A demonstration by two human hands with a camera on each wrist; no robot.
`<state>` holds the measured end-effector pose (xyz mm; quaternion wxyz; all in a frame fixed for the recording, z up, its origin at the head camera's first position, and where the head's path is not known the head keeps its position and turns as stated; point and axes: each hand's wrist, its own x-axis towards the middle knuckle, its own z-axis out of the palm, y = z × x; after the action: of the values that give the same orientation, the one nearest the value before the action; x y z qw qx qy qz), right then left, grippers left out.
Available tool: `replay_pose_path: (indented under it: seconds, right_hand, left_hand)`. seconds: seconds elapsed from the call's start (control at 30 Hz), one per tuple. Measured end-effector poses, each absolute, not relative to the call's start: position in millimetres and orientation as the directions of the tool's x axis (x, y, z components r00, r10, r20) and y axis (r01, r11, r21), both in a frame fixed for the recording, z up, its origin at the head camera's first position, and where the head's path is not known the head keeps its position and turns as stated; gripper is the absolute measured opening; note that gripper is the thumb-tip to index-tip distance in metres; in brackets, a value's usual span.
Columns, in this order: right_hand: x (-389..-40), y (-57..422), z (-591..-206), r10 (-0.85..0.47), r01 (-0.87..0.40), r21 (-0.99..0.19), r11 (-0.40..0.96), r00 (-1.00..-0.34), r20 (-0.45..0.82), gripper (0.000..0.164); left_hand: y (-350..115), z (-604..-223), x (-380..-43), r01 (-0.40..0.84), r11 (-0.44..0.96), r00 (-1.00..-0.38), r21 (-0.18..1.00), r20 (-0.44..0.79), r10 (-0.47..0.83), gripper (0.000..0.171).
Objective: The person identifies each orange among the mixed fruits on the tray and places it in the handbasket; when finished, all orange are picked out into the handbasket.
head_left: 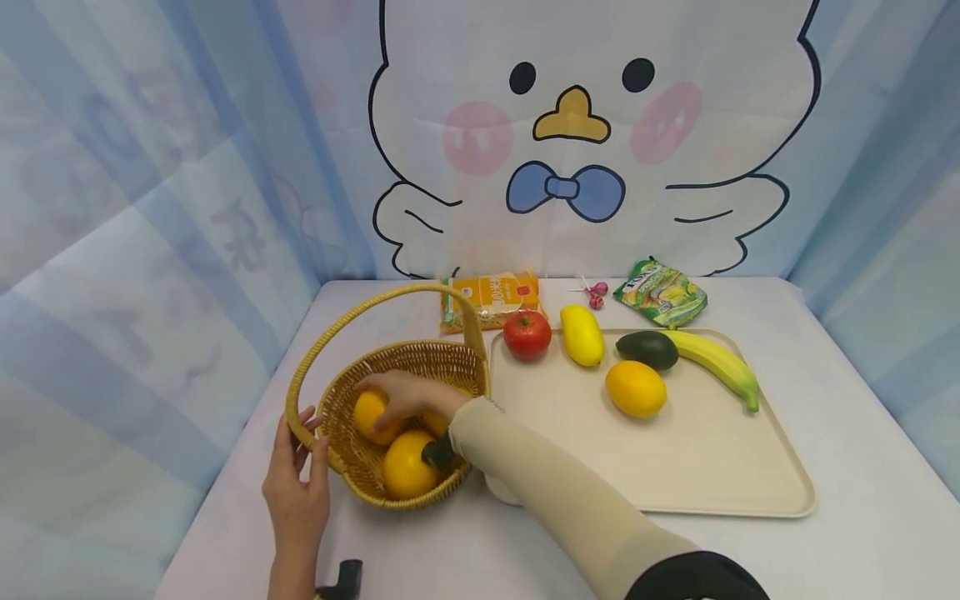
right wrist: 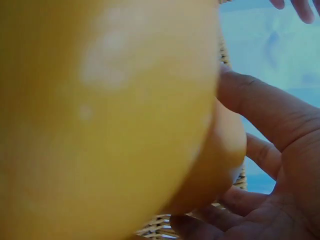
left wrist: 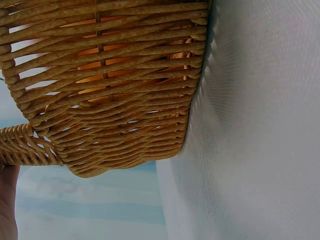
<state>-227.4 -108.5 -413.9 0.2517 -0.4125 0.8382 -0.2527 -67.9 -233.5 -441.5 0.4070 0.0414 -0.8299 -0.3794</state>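
A woven basket (head_left: pixel 420 354) with a tall arched handle stands on the left of the table. My left hand (head_left: pixel 296 492) holds the foot of that handle between thumb and fingers; the left wrist view catches only part of the hand (left wrist: pixel 7 200) beside the handle (left wrist: pixel 25 145). Inside the basket, my right hand (head_left: pixel 405 396) grips an orange (head_left: pixel 369 414), thumb on one side and fingers curled below it in the right wrist view. A larger yellow-orange round fruit (head_left: pixel 408 468) lies nearer the front, filling much of the right wrist view. Another yellow fruit (head_left: pixel 435 423) is partly hidden by my right arm.
Right of the basket, a beige tray (head_left: pixel 720 467) bears a tomato (head_left: pixel 527 336), a yellow mango-like fruit (head_left: pixel 582 335), a lemon (head_left: pixel 636 389), a dark green avocado-like fruit (head_left: pixel 647 350) and a banana (head_left: pixel 716 364). Behind lie an orange packet (head_left: pixel 495 298), lollipops (head_left: pixel 597 292) and a green bag (head_left: pixel 662 293).
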Motion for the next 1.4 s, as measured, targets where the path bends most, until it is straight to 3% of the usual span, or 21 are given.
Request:
replay_pose_path:
  seconds: [1.0,1.4]
  right_hand:
    - [-230,-87,-390,-0.857,-0.580,-0.693,0.429,-0.503,-0.110,0.073]
    - [-229,-63,-373,-0.883,-0.623,-0.702,0.345,-0.469,-0.018,0.071]
  left_hand:
    - [-229,-438,-65,0.225,0.718,-0.664,0.659,0.643,-0.382,0.059]
    - [-232,-442,-68,0.288,0.728,-0.630,0.622,0.696,-0.345,0.061]
